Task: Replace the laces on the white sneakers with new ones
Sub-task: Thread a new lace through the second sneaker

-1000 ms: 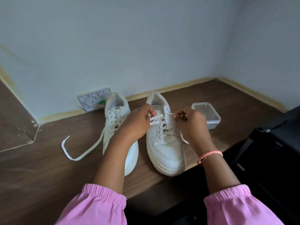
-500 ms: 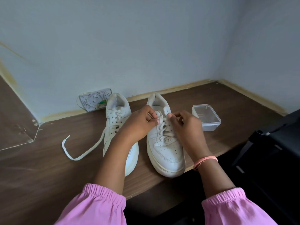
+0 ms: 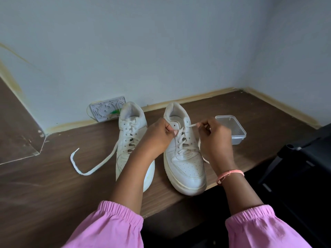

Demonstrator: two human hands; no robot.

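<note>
Two white sneakers are set side by side on a dark wooden table (image 3: 53,176), toes pointing toward the lower edge of the frame. The right sneaker (image 3: 184,154) is seen at the centre, its toe reaching the table's near edge. Its lace (image 3: 180,140) is threaded through the eyelets, and one end is drawn out sideways toward the right of the frame.

That lace end is pinched between the thumb and curled fingers of the right hand (image 3: 215,138), held just beside the sneaker's upper eyelets. A pink band (image 3: 230,174) is worn on that wrist. The left hand (image 3: 157,136) is placed against the other side of the same sneaker, its fingers curled and pinching the lace where it crosses near the top eyelets.

The left sneaker (image 3: 129,133) is partly covered by the left forearm. Its loose lace (image 3: 93,167) is trailed across the table toward the left of the frame, curling at its tip.

A clear plastic box (image 3: 232,129) is seen just right of the right hand. A white patterned plate (image 3: 105,109) is fixed low on the wall behind the left sneaker. Pink sleeves (image 3: 111,228) are seen along the bottom of the frame.
</note>
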